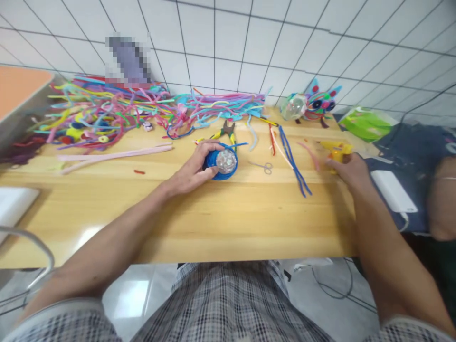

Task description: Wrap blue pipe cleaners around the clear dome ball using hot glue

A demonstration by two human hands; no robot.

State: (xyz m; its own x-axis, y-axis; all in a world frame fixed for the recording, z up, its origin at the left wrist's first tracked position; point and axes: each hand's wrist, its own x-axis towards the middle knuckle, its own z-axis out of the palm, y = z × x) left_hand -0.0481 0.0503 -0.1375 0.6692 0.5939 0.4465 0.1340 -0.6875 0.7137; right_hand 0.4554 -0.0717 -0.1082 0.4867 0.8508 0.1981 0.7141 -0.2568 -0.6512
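Note:
My left hand (195, 170) is wrapped round the left side of a round object coiled in blue pipe cleaner (223, 175), whose top shows a clear, shiny centre. A loose blue end sticks out to its right. At the right of the table, my right hand (351, 172) holds a yellow glue gun (335, 151), its nozzle pointing left. Pliers with yellow-green handles (228, 130) lie just behind the blue coil. Small scissors (265, 167) rest to the coil's right, and blue pipe cleaners (292, 164) lie between them and the glue gun.
Heaped colourful pipe cleaners (107, 111) line the back left. Pink strips (117, 153) lie before them. A decorated figure (319, 104) stands at the back right, near a green packet (366, 123). A white power bank (394, 191) and another person's arm (441, 199) are far right.

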